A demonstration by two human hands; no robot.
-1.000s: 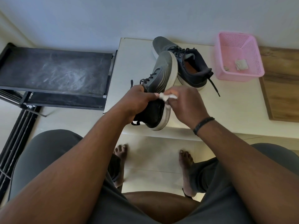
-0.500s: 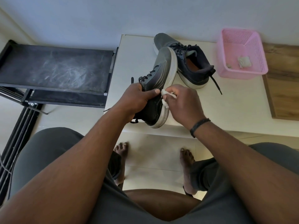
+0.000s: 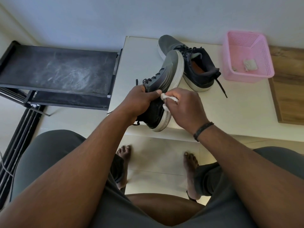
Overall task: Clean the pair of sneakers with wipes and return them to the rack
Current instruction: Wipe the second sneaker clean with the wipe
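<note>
The left hand [image 3: 139,100] grips a grey-to-black sneaker [image 3: 162,89] tipped on its side above the white table [image 3: 246,109]; the right hand [image 3: 184,106] pinches a crumpled white wipe [image 3: 166,97] against its white sole edge; the second sneaker [image 3: 194,66] rests on the table just behind it.

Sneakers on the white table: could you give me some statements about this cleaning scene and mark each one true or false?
1. The left hand grips a grey-and-black sneaker. True.
2. The right hand is empty. False: it holds a crumpled white wipe.
3. The second grey-and-black sneaker sits on the black shoe rack. False: it rests on the white table.
4. The pink plastic basket holds a crumpled used wipe. True.
</note>
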